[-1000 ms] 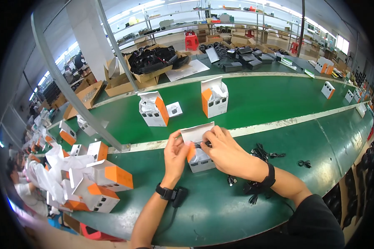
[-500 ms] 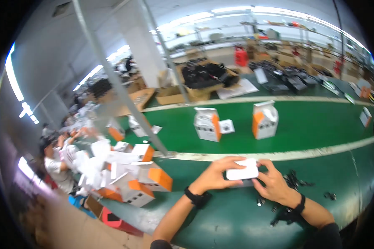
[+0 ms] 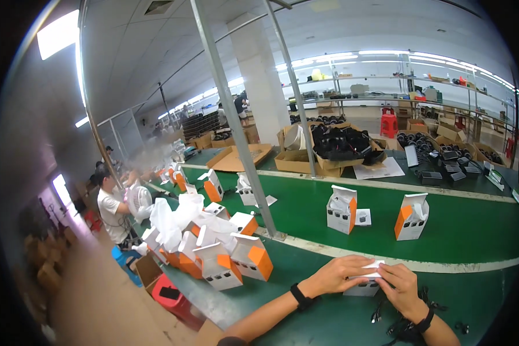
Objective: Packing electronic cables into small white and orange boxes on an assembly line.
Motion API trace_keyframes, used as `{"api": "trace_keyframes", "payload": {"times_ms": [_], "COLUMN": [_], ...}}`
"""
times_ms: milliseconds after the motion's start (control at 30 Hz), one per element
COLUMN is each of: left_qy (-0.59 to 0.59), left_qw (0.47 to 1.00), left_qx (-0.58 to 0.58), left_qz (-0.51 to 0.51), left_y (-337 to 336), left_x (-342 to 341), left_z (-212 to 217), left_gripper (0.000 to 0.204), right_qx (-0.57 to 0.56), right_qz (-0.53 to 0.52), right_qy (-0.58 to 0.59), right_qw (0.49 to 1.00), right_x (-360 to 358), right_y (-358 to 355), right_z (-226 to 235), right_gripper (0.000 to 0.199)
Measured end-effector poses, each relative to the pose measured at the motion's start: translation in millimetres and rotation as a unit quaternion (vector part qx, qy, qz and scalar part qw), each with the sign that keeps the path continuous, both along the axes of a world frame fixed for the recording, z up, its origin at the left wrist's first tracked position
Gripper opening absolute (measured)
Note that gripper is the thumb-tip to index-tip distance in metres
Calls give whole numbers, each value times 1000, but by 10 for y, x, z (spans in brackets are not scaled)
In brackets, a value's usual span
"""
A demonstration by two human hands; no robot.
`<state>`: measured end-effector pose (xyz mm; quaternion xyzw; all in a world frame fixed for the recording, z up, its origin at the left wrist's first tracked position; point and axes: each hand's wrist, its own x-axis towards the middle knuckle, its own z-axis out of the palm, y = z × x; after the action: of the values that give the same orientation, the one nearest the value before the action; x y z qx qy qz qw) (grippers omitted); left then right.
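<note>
My left hand (image 3: pixel 341 275) and my right hand (image 3: pixel 402 284) meet above the near green bench, fingers closed on a small white piece (image 3: pixel 375 267). Its exact kind is hidden by the fingers. Just below it is a white box (image 3: pixel 360 289) with dark pictures on its side. Most of the box's top is covered by my hands. Thin black cables (image 3: pixel 406 328) lie in a loose heap under my right wrist, and a cable with shiny plug ends (image 3: pixel 376 311) is just left of it.
White and orange boxes (image 3: pixel 220 270) with white bags crowd the bench at left. Two open boxes (image 3: pixel 341 212) stand on the green belt (image 3: pixel 305 202) beyond a pale rail. A metal post (image 3: pixel 236 115) rises at the rail. A person (image 3: pixel 112 199) works at far left beside a white fan (image 3: pixel 138 199).
My view has swung left and up, so hands and boxes appear lower right. The white piece, earlier plainly visible, is now mostly covered by my fingers, which have come closer together.
</note>
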<state>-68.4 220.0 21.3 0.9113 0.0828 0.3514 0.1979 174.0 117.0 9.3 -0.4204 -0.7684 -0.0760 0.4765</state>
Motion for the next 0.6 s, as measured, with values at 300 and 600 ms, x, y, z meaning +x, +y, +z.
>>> {"api": "trace_keyframes", "payload": {"times_ms": [300,600], "left_qy": [36,-5], "left_qw": [995,939], "left_qx": [90,-345], "left_qz": [-33,7], "left_y": [44,502], "left_x": [11,-414], "left_z": [-149,-337], "left_gripper": [59,70], "right_qx": [-211,-188], "right_qz": [64,-132], "right_qy": [7,128], "right_qw": [975,965], "right_x": [158,686], "right_y": [-12,-51], "right_z": [-91,482], "right_gripper": [77,58]}}
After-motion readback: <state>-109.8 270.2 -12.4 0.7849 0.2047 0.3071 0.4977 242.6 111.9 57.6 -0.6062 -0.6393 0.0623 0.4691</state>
